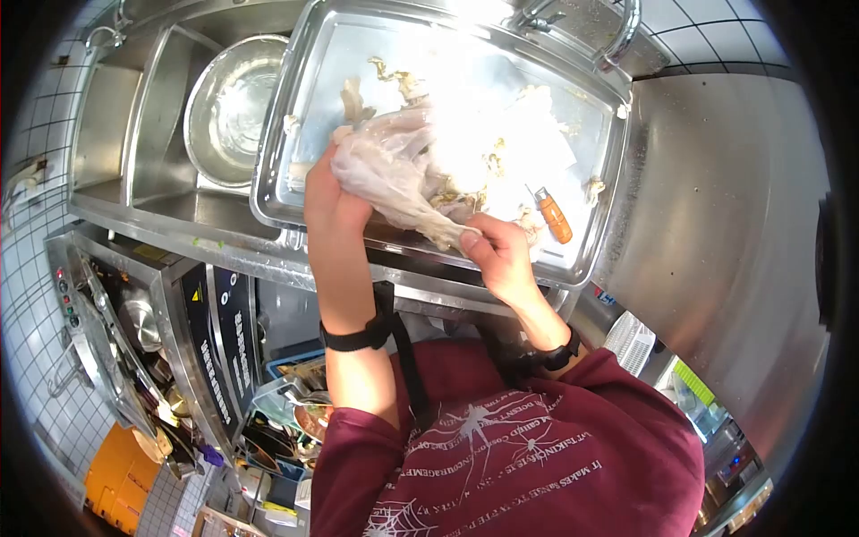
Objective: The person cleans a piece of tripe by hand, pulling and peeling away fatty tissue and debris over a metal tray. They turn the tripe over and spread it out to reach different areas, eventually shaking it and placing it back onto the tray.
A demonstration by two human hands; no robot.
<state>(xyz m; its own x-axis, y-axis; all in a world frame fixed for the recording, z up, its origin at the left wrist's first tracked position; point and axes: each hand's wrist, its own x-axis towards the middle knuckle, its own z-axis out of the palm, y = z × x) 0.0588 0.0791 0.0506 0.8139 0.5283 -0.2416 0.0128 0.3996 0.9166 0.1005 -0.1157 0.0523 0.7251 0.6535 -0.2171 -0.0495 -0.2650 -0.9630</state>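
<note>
A large pale piece of raw meat with skin (385, 174) is stretched between my hands over the front left of a metal tray (601, 192). My left hand (333, 192) grips its left end, with the fingers partly hidden behind it. At the narrow right end, my right hand (497, 249) pinches the meat between thumb and fingers. An orange-handled tool (554, 216) lies in the tray to the right of my right hand. Brownish scraps (394, 79) are scattered in the tray, and strong glare hides much of its middle.
A round metal bowl (234, 112) sits in the sink (161, 192) on the left. Taps (617, 45) stand behind the tray. To the right is a steel counter (707, 197). An orange bin (116, 479) is at the lower left.
</note>
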